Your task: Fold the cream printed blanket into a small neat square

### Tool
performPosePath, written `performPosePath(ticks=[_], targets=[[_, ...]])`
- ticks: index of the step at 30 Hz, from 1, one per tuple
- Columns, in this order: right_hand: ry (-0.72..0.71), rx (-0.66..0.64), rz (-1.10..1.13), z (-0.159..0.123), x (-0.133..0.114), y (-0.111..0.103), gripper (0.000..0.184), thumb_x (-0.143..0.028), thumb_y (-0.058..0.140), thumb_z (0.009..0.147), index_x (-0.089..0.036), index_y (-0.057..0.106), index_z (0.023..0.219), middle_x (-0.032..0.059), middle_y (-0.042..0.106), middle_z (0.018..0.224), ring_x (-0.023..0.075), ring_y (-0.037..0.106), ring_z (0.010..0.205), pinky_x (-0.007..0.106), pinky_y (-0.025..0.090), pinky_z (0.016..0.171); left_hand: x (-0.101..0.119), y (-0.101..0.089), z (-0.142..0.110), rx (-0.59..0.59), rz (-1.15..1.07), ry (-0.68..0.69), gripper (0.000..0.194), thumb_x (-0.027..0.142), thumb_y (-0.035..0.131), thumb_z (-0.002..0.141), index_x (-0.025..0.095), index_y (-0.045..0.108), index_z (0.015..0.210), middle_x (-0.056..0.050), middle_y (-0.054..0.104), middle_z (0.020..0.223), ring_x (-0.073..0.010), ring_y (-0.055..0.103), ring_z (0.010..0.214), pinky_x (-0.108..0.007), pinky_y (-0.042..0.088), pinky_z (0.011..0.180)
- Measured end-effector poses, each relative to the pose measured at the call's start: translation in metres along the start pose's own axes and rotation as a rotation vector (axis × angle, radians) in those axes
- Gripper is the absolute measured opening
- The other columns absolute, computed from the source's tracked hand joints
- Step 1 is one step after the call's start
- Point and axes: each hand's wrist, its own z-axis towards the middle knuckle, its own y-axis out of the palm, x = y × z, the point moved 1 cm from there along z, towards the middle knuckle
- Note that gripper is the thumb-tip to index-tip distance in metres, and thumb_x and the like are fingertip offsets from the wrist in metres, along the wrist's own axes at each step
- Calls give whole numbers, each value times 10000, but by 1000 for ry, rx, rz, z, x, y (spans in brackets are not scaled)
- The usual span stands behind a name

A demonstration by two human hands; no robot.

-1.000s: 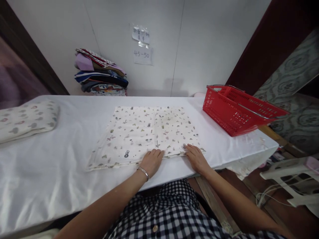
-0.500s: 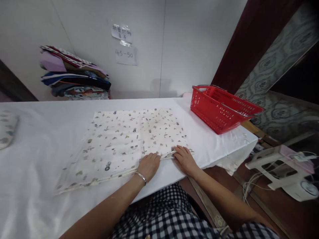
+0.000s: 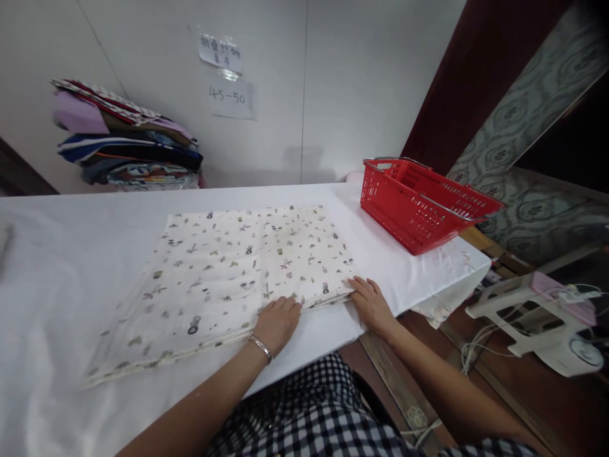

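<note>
The right hand [image 3: 373, 308] has slid to four o'clock on the cloth [image 3: 223, 273]; the left hand [image 3: 278, 325] rests at six, grips unclear. Layers lie flat; what remains cannot be told.

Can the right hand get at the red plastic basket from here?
Probably yes, with some forward reach: the right hand touches the near edge of the white printed cloth, and only glossy white tablecloth shows between it and the red plastic basket.

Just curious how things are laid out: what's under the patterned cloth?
The patterned cloth lies on a white tablecloth, visible around its edges. Whatever is directly beneath is covered, so I can't tell if anything else is there.
</note>
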Motion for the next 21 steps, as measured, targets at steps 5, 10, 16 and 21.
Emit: performPosePath(ticks=[5, 10, 16, 21], targets=[[-47, 24, 56, -4, 5, 3, 170, -115, 452, 844, -179, 601, 897, 88, 517, 1266, 222, 369, 1242, 411, 337, 968, -1, 4, -1, 4, 20, 20, 207, 174, 394, 878, 194, 583, 958, -55, 585, 913, -197, 502, 886, -329, 378, 737], [-19, -41, 32, -5, 13, -2, 182, -162, 480, 850, -189, 607, 977, 97, 520, 1252, 238, 403, 1207, 416, 370, 936, 0, 2, -1, 2, 31, 19, 216, 168, 389, 878, 190, 583, 969, -54, 585, 922, -203, 501, 885, -337, 375, 738], [-31, -58, 28, -9, 21, -10, 260, -106, 471, 832, -199, 602, 1036, 90, 536, 1238, 216, 448, 1160, 414, 342, 959, 1, 2, -2, 2, 9, 4, 225, 195, 381, 885, 191, 585, 981, -60, 585, 934, -206, 496, 897, -341, 377, 748], [-29, -38, 60, -16, 30, -5, 229, -146, 475, 841, -213, 612, 1011, 88, 539, 1233, 218, 447, 1170, 399, 394, 921, 0, 4, -3, -7, 26, 11, 246, 170, 373, 873, 200, 582, 1000, -63, 586, 956, -200, 487, 905, -338, 382, 762]])
